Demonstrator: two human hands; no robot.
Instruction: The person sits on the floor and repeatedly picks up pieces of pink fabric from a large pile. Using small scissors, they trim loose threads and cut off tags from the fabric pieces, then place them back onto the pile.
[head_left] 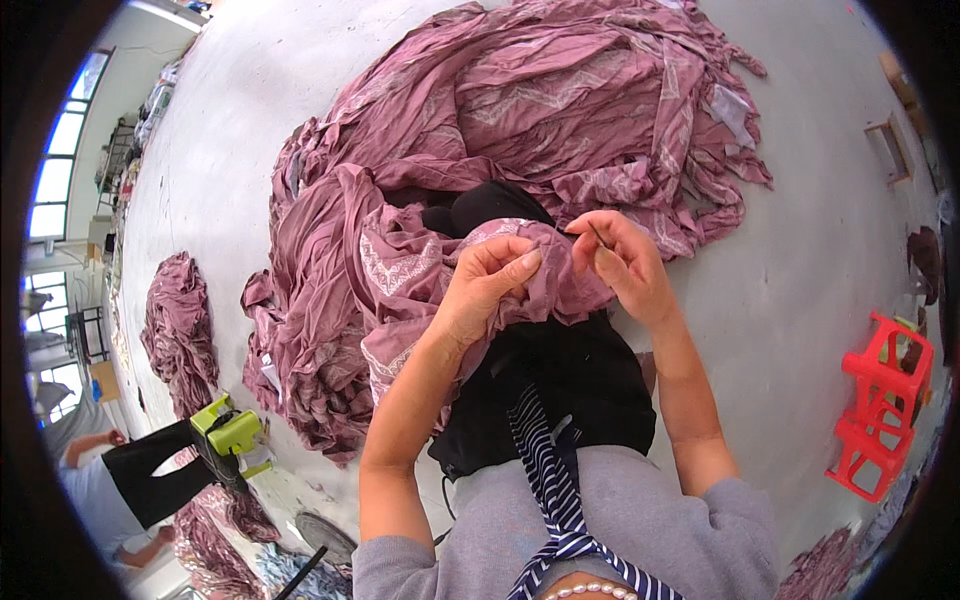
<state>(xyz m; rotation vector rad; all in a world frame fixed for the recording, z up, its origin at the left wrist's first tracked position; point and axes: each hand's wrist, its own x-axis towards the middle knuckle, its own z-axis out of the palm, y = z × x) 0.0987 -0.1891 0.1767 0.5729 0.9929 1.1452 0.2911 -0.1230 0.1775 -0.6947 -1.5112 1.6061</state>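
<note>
Mauve cloth with a pale zigzag pattern (395, 265) lies across my lap and runs down into a large heap on the floor ahead. My left hand (485, 285) is closed, thumb and fingers pinching a fold of this cloth above my knees. Just to its right, my right hand (632, 272) is closed around a thin dark tool (600, 237), slim like small snips or tweezers; its exact kind is too small to make out. The tool's visible end points up and left, close to the edge of the cloth.
Red plastic stools (880, 410) stand on the grey floor at the right. On the left are a smaller mauve cloth pile (180, 325) and another person (140, 480) beside a lime-green stool (232, 430). A round dark fan-like object (325, 535) sits at the lower left.
</note>
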